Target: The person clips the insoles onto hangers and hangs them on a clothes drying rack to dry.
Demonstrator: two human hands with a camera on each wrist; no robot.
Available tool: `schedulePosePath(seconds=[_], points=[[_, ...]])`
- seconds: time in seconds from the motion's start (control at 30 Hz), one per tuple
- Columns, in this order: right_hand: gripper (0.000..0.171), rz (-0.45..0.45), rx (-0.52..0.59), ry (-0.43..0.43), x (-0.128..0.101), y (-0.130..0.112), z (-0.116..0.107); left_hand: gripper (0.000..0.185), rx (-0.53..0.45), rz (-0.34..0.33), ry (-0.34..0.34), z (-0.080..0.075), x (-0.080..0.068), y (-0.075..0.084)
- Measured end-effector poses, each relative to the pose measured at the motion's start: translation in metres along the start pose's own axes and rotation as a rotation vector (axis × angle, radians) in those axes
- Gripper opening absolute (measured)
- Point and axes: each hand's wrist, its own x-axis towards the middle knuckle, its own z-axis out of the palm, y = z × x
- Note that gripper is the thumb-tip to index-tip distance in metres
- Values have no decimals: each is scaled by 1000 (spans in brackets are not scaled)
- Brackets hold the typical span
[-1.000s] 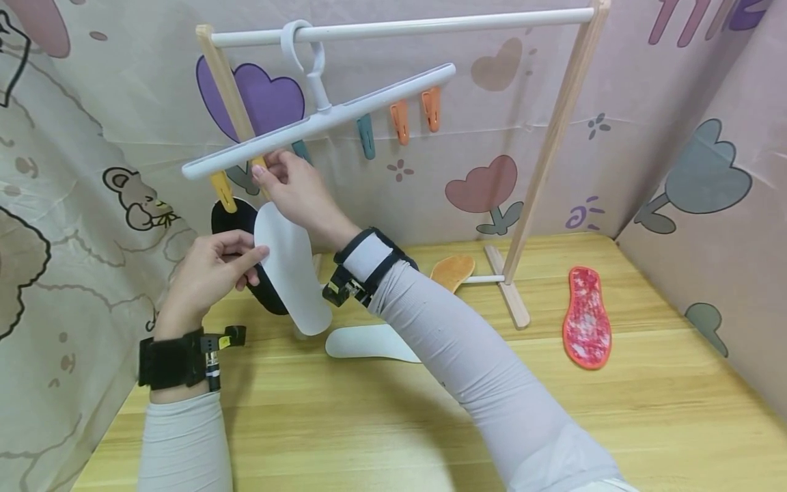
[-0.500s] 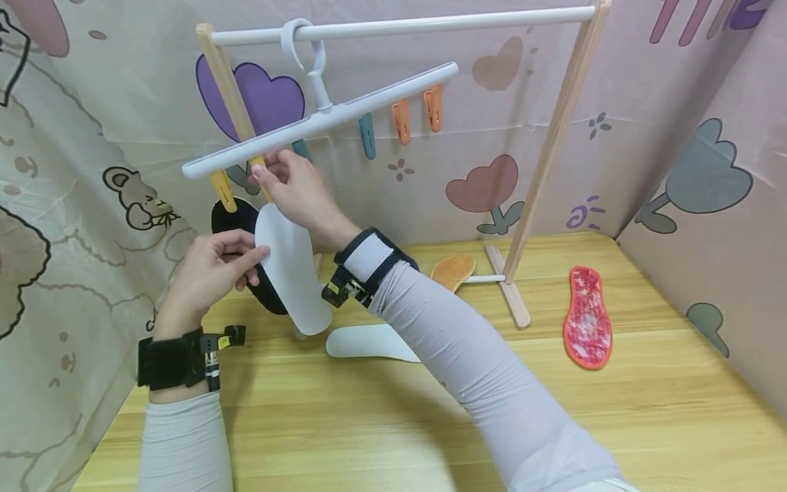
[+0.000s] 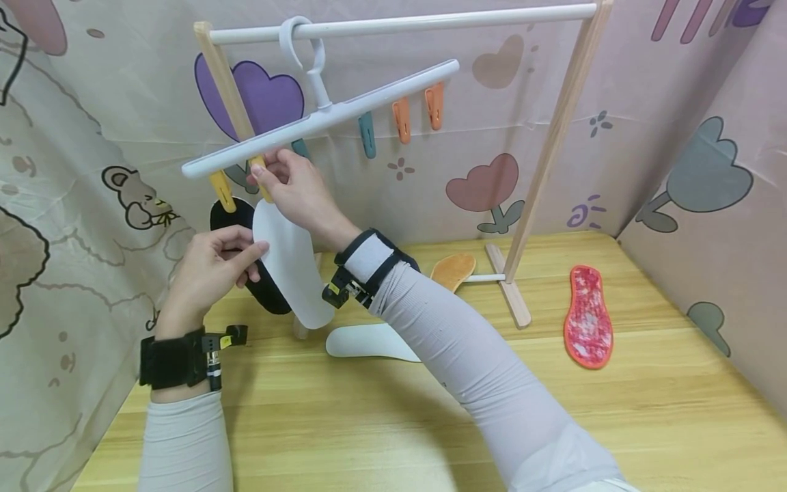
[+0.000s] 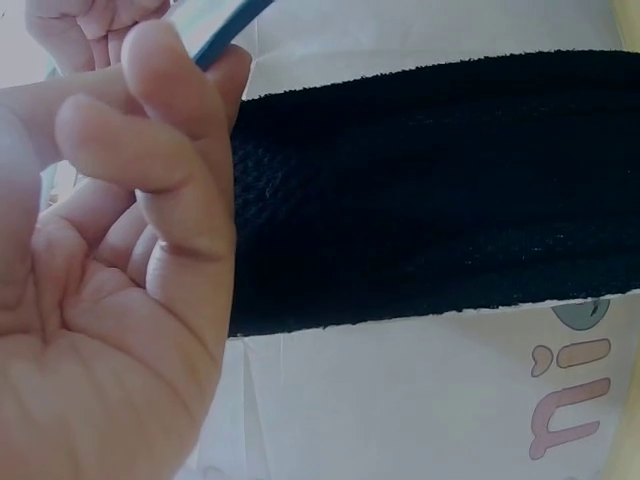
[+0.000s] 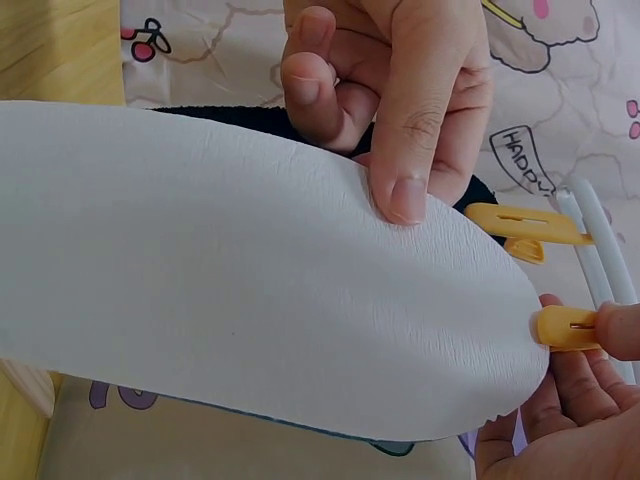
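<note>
Under the hanger (image 3: 320, 119): left hand (image 3: 209, 270) pinching the white insole (image 3: 289, 263) by its edge, right hand (image 3: 298, 188) squeezing the yellow clip (image 3: 261, 179) at the insole's top. Black insole (image 3: 246, 253) already clipped, hanging just behind. Probably about half done: white one not yet let go; second white insole (image 3: 365, 342), orange insole (image 3: 453, 270) and red insole (image 3: 588, 318) lying on the table (image 3: 430, 424) below the hanger. Shown only by the right wrist view: clip tip (image 5: 565, 328) touching the insole's edge; only by the head view: three spare clips.
</note>
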Motion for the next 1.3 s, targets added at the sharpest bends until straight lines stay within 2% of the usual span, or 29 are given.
schedulePosePath(seconds=[0.8, 1.3], points=[[26, -10, 4, -2, -1, 1, 0, 22, -49, 41, 82, 5, 2, 0], [26, -15, 11, -7, -1, 2, -1, 21, -57, 57, 101, 6, 3, 0]])
